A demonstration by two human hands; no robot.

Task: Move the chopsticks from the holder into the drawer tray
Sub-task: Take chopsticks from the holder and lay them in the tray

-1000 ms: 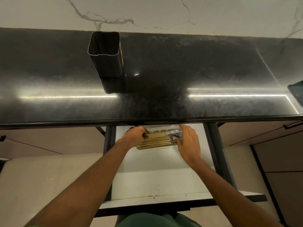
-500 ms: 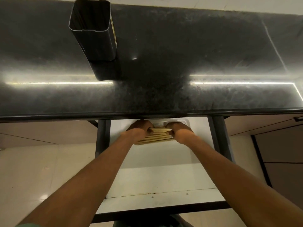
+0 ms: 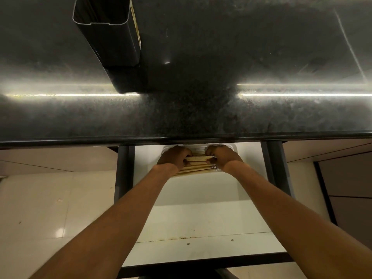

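Observation:
A bundle of pale wooden chopsticks [image 3: 198, 165] lies crosswise in a white tray [image 3: 233, 148] at the back of the open drawer [image 3: 201, 218]. My left hand [image 3: 174, 158] grips the bundle's left end with curled fingers. My right hand [image 3: 223, 157] grips its right end the same way. Both hands sit just under the counter's front edge, which hides the tray's far part. The black rectangular holder [image 3: 112, 43] stands upright on the counter at the upper left, and its visible opening looks dark with no chopsticks showing.
The black polished countertop [image 3: 241, 57] fills the upper half and overhangs the drawer. Dark drawer rails [image 3: 123, 174] run on either side. The drawer's white front panel [image 3: 201, 250] is nearest to me. Beige floor tiles [image 3: 50, 208] lie to the left, dark cabinet fronts to the right.
My right hand went from open fingers laid on the chopsticks' end to a curled grip. Both hands moved further back under the counter edge with the bundle. The camera tilted downward.

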